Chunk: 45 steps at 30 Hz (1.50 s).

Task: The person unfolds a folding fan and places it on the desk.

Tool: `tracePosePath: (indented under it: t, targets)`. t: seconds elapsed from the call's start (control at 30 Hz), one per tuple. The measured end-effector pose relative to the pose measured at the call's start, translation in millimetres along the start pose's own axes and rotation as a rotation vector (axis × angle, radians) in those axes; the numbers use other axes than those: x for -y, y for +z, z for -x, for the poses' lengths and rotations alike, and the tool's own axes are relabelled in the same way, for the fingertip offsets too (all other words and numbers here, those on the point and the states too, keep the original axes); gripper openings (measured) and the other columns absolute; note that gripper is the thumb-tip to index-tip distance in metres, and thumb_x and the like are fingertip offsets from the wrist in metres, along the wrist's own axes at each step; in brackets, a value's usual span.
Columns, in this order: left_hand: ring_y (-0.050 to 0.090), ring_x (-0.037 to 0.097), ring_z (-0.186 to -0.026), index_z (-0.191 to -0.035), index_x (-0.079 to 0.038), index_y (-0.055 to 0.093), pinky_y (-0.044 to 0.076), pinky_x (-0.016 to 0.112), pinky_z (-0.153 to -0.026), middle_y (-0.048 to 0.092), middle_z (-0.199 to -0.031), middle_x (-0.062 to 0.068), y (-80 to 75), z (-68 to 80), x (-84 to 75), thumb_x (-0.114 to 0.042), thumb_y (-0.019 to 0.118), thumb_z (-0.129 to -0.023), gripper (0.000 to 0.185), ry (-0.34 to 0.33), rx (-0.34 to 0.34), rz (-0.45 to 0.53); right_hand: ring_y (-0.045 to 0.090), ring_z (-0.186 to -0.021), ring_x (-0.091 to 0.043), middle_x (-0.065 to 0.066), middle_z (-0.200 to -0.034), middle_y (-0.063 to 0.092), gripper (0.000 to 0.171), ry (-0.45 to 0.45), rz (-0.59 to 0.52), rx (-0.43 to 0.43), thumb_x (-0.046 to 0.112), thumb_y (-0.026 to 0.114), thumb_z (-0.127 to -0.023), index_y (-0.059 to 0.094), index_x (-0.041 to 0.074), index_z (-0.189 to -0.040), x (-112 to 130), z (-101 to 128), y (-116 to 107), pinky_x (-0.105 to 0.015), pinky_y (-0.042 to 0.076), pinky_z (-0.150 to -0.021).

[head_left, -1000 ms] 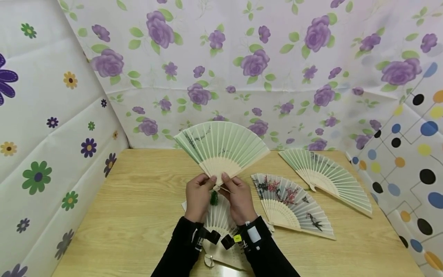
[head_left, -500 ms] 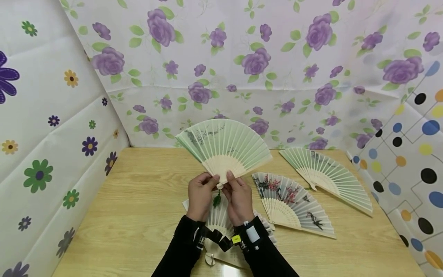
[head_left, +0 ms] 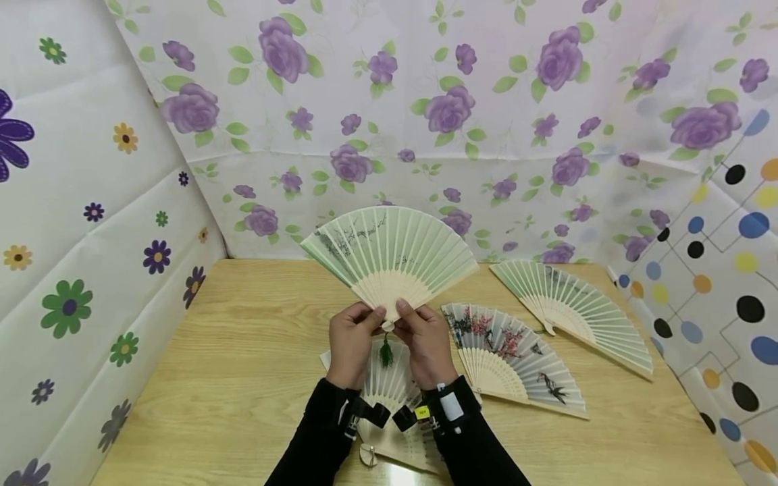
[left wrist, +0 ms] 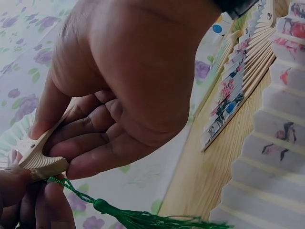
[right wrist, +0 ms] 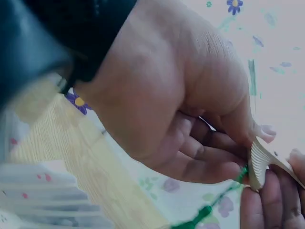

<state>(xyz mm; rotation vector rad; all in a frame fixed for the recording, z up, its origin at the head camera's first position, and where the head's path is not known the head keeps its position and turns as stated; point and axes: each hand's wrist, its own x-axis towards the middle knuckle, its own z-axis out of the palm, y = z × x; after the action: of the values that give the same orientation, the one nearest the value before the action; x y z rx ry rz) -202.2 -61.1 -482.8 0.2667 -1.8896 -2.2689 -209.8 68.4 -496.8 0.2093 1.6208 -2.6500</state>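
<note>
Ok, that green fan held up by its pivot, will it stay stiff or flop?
Probably stiff and light: the green fan stands spread upright, pinched only at its base by both hands. The thin slats and paper leaf look fragile. Its tassel hangs limp.

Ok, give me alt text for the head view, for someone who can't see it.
Both hands, left hand and right hand, pinch the base of an open green fan held upright above a wooden table; three more open fans lie there.

No text, brand or number can be read. A small yellow tag (head_left: 423,412) on the right wrist strap carries marks too small to make out, and dark marks on the green fan (head_left: 389,251) are too small to make out.
</note>
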Motion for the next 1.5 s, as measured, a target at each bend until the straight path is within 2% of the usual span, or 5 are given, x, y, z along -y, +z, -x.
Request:
tracePosePath:
  t: [0.27,0.63,1.0,1.33,1.5]
  targets:
    - [0.077,0.011,-0.085,-0.102,0.007,0.082,0.07,0.028,-0.084,0.075,-0.085,-0.002,4.5,0.7,3.1,-0.002,0.077,-0.108,0.012,0.034,-0.014,0.072,0.07,-0.087,-0.006,0.006,-0.091,0.072,0.019,0.026,-0.107,-0.068,0.025,0.068,-0.117,0.081,0.017,-0.105,-2.1,4.1,7.8,-0.021,0.064,-0.083]
    - [0.076,0.01,-0.081,-0.107,0.012,0.081,0.067,0.025,-0.077,0.074,-0.087,0.001,0.7,-1.0,-1.5,0.001,0.076,-0.107,0.012,0.02,-0.043,0.065,0.081,-0.092,-0.006,0.003,-0.096,0.083,0.025,0.005,-0.056,0.122,0.022,0.057,-0.122,0.08,0.015,-0.114,6.5,-2.0,-8.6,-0.026,0.07,-0.094]
    - [0.077,0.01,-0.082,-0.1,0.013,0.08,0.069,0.026,-0.08,0.074,-0.085,-0.002,2.3,-0.4,-0.6,0.0,0.078,-0.106,0.014,0.058,-0.071,0.101,0.081,-0.085,-0.005,0.003,-0.094,0.081,0.023,-0.043,-0.139,-0.01,0.019,0.061,-0.12,0.081,0.007,-0.121,1.0,5.0,6.3,-0.025,0.07,-0.092]
    - [0.077,0.011,-0.082,-0.1,0.014,0.08,0.069,0.026,-0.08,0.073,-0.086,-0.001,1.3,-1.7,-0.5,0.002,0.077,-0.106,0.013,0.053,-0.069,0.124,0.085,-0.094,-0.009,0.0,-0.102,0.084,0.023,-0.033,-0.083,0.091,0.012,0.062,-0.119,0.077,0.002,-0.133,6.5,0.7,-3.6,-0.03,0.071,-0.099]
    - [0.076,0.012,-0.084,-0.098,0.012,0.079,0.069,0.026,-0.08,0.073,-0.086,-0.001,2.5,-0.3,-1.0,0.001,0.077,-0.106,0.014,0.06,-0.065,0.135,0.083,-0.089,-0.007,0.001,-0.097,0.083,0.025,-0.054,-0.132,0.017,0.018,0.062,-0.119,0.077,0.001,-0.13,3.9,5.6,5.2,-0.028,0.071,-0.096]
